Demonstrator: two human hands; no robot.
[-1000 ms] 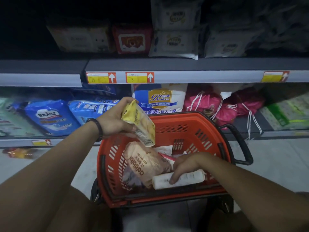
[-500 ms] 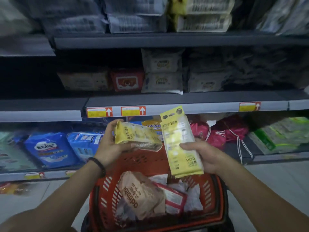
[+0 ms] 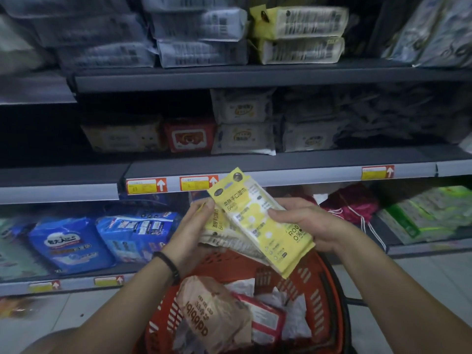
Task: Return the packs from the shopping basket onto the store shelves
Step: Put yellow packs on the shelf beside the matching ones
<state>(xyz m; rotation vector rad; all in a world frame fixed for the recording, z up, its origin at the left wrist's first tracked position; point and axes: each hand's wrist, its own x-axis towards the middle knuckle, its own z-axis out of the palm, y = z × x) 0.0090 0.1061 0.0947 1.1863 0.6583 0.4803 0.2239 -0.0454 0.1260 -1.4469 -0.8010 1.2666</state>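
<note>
**Two yellow packs up out of basket, one per hand**

- Front yellow pack (image 3: 258, 218): held tilted, top end towards the middle shelf edge (image 3: 306, 175), bottom end over the basket. Right hand (image 3: 309, 226) grips its right edge, thumb on the printed face, fingers curled behind.
- Second yellow pack (image 3: 217, 222): just behind the front one and mostly covered by it. Left hand (image 3: 186, 236) holds it, fingers curled round its left edge. Black wristband (image 3: 167, 264) on that wrist.
- Red shopping basket (image 3: 316, 302) directly below both hands. Inside it: brown pack (image 3: 212, 315), red-edged pack (image 3: 265, 320), white packs beside them.
- Top shelf: matching yellow packs (image 3: 301, 23) stacked two high.
- Bottom shelf, left: blue packs (image 3: 69, 244).
</note>
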